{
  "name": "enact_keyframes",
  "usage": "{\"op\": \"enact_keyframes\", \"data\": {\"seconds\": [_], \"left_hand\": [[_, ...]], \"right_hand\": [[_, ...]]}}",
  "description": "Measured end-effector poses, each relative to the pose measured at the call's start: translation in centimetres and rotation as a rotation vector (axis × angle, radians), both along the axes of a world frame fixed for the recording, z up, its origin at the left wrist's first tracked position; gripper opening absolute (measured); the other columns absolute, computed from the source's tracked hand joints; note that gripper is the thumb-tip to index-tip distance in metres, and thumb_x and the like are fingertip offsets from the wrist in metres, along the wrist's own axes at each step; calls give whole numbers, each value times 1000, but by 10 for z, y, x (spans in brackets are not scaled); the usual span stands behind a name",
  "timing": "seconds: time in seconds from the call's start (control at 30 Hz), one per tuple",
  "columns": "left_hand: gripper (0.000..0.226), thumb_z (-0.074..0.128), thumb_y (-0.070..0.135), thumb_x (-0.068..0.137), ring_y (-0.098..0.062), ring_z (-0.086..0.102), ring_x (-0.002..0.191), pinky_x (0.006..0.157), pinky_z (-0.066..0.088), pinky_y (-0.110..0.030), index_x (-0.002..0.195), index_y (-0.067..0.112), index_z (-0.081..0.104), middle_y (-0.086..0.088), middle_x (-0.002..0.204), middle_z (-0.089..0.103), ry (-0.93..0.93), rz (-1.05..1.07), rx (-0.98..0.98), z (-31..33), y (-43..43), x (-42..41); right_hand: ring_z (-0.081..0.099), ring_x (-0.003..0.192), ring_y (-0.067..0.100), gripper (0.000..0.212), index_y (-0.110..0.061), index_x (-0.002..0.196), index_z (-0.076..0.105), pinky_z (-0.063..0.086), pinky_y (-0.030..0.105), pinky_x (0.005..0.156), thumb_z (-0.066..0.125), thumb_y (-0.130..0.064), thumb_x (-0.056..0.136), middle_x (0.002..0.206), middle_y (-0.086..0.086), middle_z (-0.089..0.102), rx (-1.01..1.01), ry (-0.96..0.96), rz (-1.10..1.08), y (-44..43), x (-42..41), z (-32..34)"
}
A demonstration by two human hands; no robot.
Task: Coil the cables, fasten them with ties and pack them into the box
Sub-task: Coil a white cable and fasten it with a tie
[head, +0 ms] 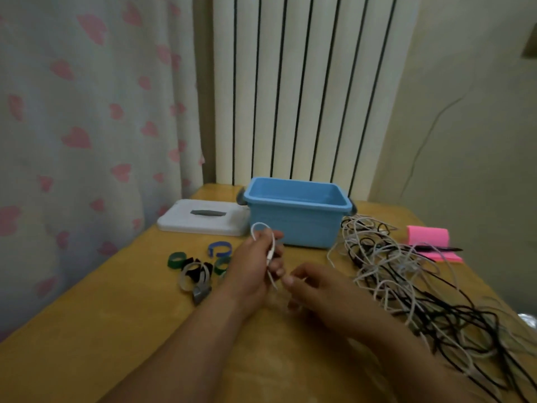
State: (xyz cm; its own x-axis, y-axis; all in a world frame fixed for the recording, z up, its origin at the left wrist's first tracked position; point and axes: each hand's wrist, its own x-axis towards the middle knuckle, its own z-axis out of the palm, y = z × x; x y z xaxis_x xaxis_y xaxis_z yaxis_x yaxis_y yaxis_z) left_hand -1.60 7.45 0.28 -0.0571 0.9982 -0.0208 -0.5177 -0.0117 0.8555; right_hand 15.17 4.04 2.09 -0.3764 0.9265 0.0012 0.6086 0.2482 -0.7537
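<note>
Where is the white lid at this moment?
In the head view, the white lid lies flat on the table, just left of the blue box and behind the cluster of ties.

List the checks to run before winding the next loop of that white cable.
1. Loop of white cable gripped by left hand: ok.
2. Grip of right hand on the trailing end: cannot tell, blurred.
3. Supply of ties beside the left hand: ok.
4. Blue box open, lid lying beside it: ok.
5. Held cable clear of tangled pile: cannot tell.
</note>
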Motion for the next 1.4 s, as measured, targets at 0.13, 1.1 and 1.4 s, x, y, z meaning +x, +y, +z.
{"op": "enact_keyframes", "data": {"seconds": [0.13,1.1,1.4], "left_hand": [[33,42,34,116,-10,33,53,48,30,-25,120,5,58,2,66,42,29,39,13,7,2,-15],[31,43,45,113,-3,59,82,70,48,-30,99,27,64,11,87,64,1155,76,418,5,-22,10],[58,47,67,104,-11,46,58,50,37,-27,112,12,65,0,75,55,559,-108,35,5,-20,28]], "right_hand": [[76,80,15,14,-34,103,74,65,36,79,67,-47,101,89,-4,79,-80,-263,139,-10,20,13],[58,56,13,17,-15,103,71,47,26,52,66,-32,104,72,2,66,-77,185,-19,-5,60,28],[69,58,17,17,-21,100,72,57,29,55,59,-30,107,82,4,78,53,106,-121,-9,42,24]]}}
